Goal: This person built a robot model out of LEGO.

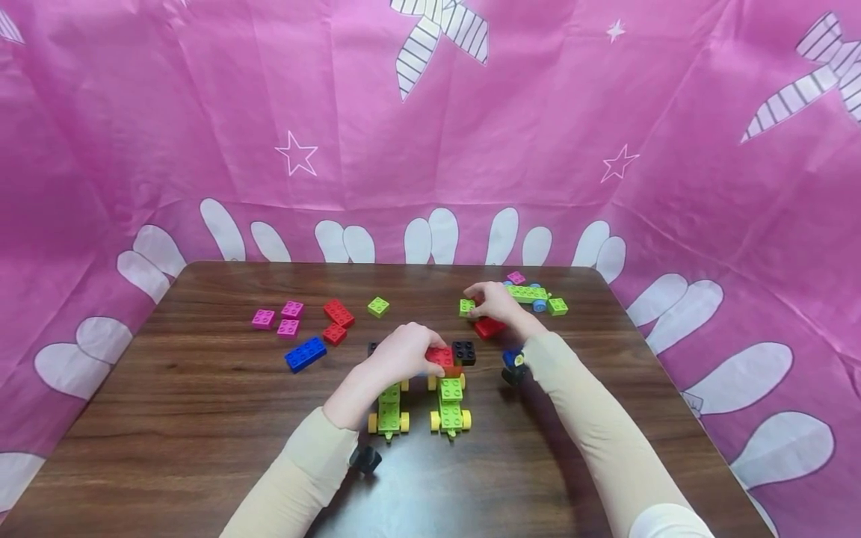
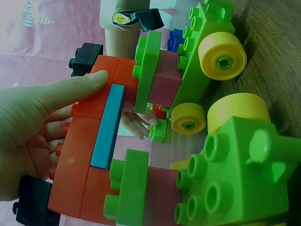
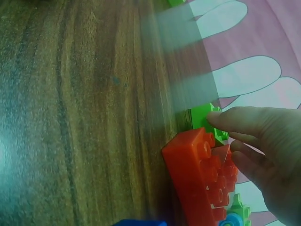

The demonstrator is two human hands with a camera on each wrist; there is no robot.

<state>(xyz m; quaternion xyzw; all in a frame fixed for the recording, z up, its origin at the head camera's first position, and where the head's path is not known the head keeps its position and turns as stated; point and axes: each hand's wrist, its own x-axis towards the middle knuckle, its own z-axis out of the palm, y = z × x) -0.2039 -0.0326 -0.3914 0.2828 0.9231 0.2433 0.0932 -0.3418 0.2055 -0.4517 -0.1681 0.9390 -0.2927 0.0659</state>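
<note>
My left hand (image 1: 402,354) grips the red bricks (image 2: 77,157) on top of a toy-brick build, thumb on one face and fingers behind. The build spans two green wheeled bases (image 1: 451,421) with yellow wheels, pink and green bricks between. A blue piece (image 2: 108,127) sits against the red bricks, and black bricks (image 1: 463,352) stick out at the ends. Farther back, my right hand (image 1: 496,302) pinches a small green brick (image 3: 202,115) near the table surface. Beside its fingers lie red bricks (image 3: 188,165), one long with studs facing the hand.
Pink bricks (image 1: 288,328), red bricks (image 1: 338,313), a blue brick (image 1: 306,354) and a green brick (image 1: 378,306) lie loose at the back left. Another green wheeled base (image 1: 527,294) with blue wheels, a green brick (image 1: 557,306) and a pink brick (image 1: 516,277) are at the back right.
</note>
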